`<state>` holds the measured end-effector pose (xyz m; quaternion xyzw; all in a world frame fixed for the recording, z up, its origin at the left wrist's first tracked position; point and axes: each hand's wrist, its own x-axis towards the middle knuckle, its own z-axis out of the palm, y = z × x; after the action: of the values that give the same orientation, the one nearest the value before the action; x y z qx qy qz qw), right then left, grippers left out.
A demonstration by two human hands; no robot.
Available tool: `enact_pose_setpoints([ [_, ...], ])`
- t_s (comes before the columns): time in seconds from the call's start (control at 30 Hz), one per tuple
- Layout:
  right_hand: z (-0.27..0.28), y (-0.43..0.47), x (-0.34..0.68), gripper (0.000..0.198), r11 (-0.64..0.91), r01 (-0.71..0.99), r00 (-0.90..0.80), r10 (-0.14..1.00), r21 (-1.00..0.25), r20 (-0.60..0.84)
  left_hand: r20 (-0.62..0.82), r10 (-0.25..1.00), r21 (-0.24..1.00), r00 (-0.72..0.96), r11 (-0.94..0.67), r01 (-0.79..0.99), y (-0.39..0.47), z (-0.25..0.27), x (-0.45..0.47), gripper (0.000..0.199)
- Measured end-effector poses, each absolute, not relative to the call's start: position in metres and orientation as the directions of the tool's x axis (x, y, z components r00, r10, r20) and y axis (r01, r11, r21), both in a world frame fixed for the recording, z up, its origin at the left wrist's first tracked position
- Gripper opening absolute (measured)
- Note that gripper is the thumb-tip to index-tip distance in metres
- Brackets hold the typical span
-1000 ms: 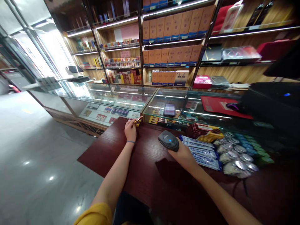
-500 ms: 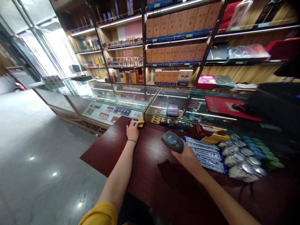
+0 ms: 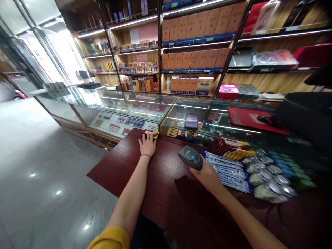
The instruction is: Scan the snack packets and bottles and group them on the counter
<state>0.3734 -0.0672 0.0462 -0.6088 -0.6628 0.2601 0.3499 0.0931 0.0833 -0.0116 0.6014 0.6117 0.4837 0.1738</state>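
At the dark-red table (image 3: 166,193), keeps both hands well apart. With the left hand (image 3: 148,146), goes from pinching a packet (image 3: 156,134) a second ago to spread fingers, palm down, over its near side; cannot tell if pressing on it. Suggests a packet laid down on the table's far edge, against the glass case (image 3: 160,126), rather than held up. With the right hand (image 3: 206,175), grips the scanner (image 3: 191,157) above the table as before, well to the right of the packet.

Loses the dark device (image 3: 303,117) to shadow and the right border. Inside the case, reads poorly through reflections. Leaves the scanner's handle hidden in the grip, and part of the packet under fingertips.
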Motion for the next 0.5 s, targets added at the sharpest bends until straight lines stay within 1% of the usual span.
enact_pose_setpoints([
  [0.17, 0.048, -0.066, 0.376, 0.039, 0.136, 0.608, 0.006, 0.984, -0.782, 0.175, 0.411, 0.888, 0.787, -0.208, -0.23, 0.572, 0.08, -0.005, 0.097, 0.049],
  [0.27, 0.056, -0.064, 0.385, 0.039, 0.144, 0.611, 0.04, 0.977, -0.779, 0.211, 0.489, 0.848, 0.789, -0.202, -0.332, 0.518, 0.079, 0.002, 0.1, 0.047],
  [0.3, 0.06, -0.064, 0.389, 0.039, 0.154, 0.609, 0.048, 0.972, -0.778, 0.23, 0.535, 0.825, 0.769, -0.185, -0.384, 0.511, 0.079, 0.005, 0.102, 0.045],
  [0.37, 0.073, -0.063, 0.399, 0.041, 0.165, 0.603, 0.076, 0.962, -0.781, 0.262, 0.606, 0.79, 0.697, -0.094, -0.47, 0.542, 0.077, 0.011, 0.109, 0.042],
  [0.5, 0.106, -0.066, 0.425, 0.044, 0.163, 0.604, 0.124, 0.948, -0.78, 0.294, 0.652, 0.752, 0.536, 0.093, -0.545, 0.645, 0.066, 0.02, 0.137, 0.034],
])
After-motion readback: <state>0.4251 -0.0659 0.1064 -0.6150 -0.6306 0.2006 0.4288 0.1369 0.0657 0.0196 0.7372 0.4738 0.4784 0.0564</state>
